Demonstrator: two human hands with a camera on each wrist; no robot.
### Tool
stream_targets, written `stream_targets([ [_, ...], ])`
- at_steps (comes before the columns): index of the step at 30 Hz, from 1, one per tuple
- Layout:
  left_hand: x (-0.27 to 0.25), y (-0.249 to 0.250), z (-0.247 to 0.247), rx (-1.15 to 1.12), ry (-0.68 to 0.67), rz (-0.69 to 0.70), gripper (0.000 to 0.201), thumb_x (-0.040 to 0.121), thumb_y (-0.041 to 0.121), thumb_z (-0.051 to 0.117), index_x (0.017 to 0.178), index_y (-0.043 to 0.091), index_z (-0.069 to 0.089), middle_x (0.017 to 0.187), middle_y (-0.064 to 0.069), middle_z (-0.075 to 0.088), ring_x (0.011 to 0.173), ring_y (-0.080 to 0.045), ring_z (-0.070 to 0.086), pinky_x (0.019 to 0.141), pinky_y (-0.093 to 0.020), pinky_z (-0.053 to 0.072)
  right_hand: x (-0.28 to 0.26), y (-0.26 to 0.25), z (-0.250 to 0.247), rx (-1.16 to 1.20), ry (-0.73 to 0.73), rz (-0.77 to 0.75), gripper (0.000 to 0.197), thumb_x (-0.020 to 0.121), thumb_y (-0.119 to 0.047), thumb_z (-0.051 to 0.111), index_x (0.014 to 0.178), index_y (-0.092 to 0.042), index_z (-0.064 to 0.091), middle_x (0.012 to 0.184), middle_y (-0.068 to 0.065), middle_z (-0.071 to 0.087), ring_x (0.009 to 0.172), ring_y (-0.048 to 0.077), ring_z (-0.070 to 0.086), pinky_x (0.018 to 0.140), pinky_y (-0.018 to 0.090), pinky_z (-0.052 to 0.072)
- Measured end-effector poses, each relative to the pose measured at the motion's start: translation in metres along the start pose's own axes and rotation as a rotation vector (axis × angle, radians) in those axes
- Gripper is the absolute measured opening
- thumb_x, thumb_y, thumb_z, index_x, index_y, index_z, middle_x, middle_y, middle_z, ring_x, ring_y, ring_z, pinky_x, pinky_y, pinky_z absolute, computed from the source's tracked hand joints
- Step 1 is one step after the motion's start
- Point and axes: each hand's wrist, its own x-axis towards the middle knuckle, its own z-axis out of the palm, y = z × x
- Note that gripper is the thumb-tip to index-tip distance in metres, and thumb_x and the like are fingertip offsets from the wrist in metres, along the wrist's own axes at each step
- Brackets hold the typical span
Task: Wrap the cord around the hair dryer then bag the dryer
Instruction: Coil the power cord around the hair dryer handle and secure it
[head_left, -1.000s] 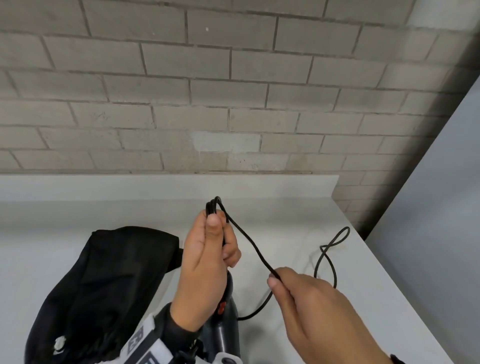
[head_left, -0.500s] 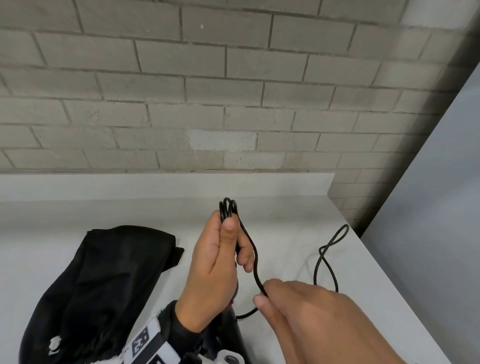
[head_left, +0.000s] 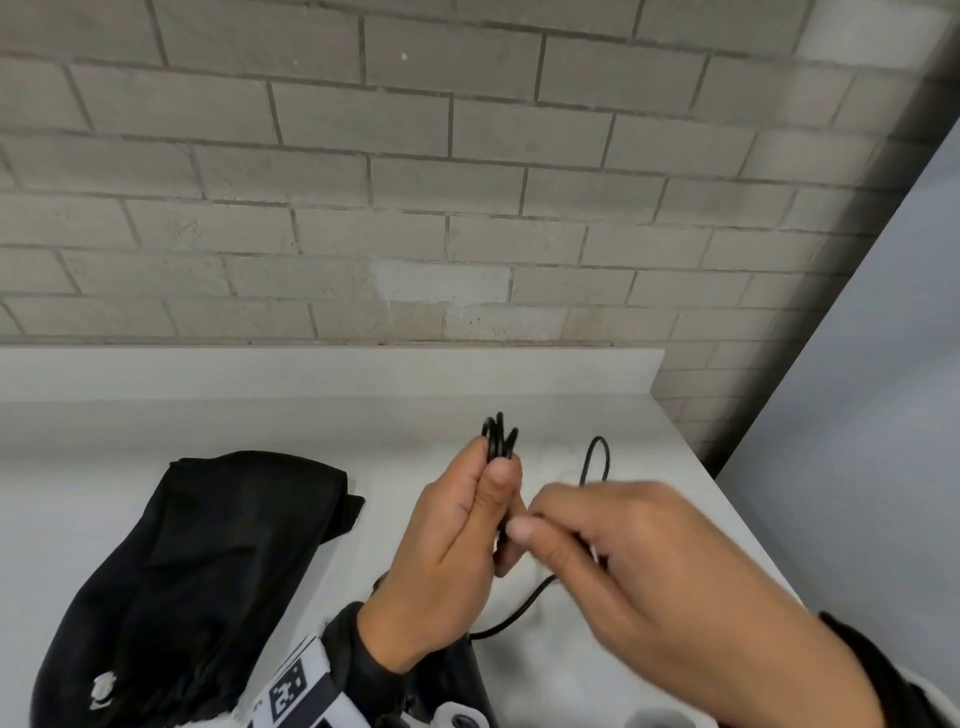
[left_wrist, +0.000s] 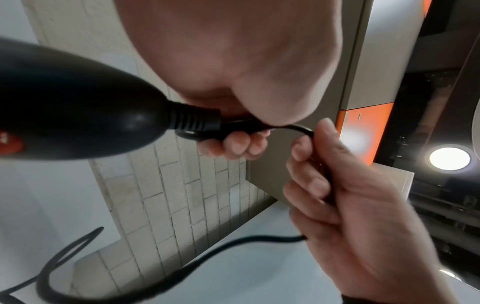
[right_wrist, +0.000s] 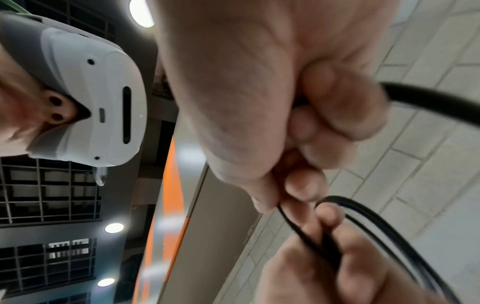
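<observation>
My left hand (head_left: 488, 493) holds several folded loops of the black cord (head_left: 500, 435) upright, pinched between thumb and fingers. The black hair dryer (left_wrist: 78, 107) with a red switch hangs below that hand, its cord end at the palm; in the head view only its dark body (head_left: 457, 675) shows under the wrist. Right beside the left hand, my right hand (head_left: 524, 530) pinches the running cord (right_wrist: 428, 98). The remaining cord (head_left: 597, 457) trails in a loop on the counter behind it. A black fabric bag (head_left: 208, 571) lies flat to the left.
The white counter (head_left: 260, 426) ends at a low backsplash and a brick wall (head_left: 467, 208). Its right edge runs diagonally beside a grey panel (head_left: 857, 467). A headset on the person's head (right_wrist: 91, 92) shows in the right wrist view.
My right hand has moved up and left with the cord until it meets the left hand. The loose loop on the counter has shrunk. The bundle in the left hand has stayed upright.
</observation>
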Motion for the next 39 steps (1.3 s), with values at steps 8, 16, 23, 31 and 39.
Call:
stream_targets([
  [8,0.002,0.002,-0.009,-0.209,-0.102,-0.113,0.036,0.094,0.046,0.047,0.078,0.015,0.056,0.047,0.004,0.038,0.041,-0.008,0.028,0.043,-0.019,0.028,0.025,0.049,0.024,0.219,0.342,-0.038,0.023,0.095,-0.048,0.052,0.093,-0.027,0.061,0.09,-0.011,0.054,0.07,0.018,0.056,0.064,0.028,0.047],
  [16,0.008,0.004,-0.023,-0.402,-0.239,-0.205,0.043,0.086,0.056,0.064,0.081,0.013,0.06,0.045,0.009,0.035,0.038,-0.008,0.02,0.042,-0.016,0.021,0.024,0.065,0.038,0.449,0.014,-0.004,0.043,0.098,-0.03,0.051,0.139,-0.032,0.04,0.117,-0.006,0.062,0.095,0.023,0.063,0.072,0.043,0.053],
  [23,0.014,0.0,-0.029,-0.4,-0.281,-0.26,0.043,0.087,0.055,0.064,0.074,0.015,0.057,0.043,0.005,0.038,0.038,-0.01,0.026,0.043,-0.023,0.02,0.024,0.06,0.024,0.282,0.046,0.008,0.02,0.099,-0.013,0.044,0.109,-0.02,0.06,0.073,-0.013,0.06,0.063,0.017,0.054,0.059,0.025,0.045],
  [31,0.013,-0.002,-0.027,-0.422,-0.338,-0.331,0.045,0.087,0.054,0.064,0.068,0.015,0.051,0.043,0.006,0.033,0.034,-0.007,0.025,0.042,-0.017,0.024,0.026,0.052,0.021,0.205,-0.021,0.015,0.018,0.098,-0.017,0.044,0.105,-0.023,0.059,0.081,-0.01,0.062,0.074,0.012,0.056,0.068,0.032,0.048],
  [39,0.014,-0.004,-0.032,-0.353,-0.347,-0.317,0.049,0.086,0.059,0.063,0.069,0.014,0.053,0.043,0.003,0.037,0.037,-0.014,0.039,0.049,-0.026,0.036,0.019,0.05,0.024,0.561,-0.089,0.087,0.025,0.1,-0.012,0.042,0.076,-0.015,0.047,0.062,-0.01,0.044,0.056,0.006,0.038,0.056,0.017,0.033],
])
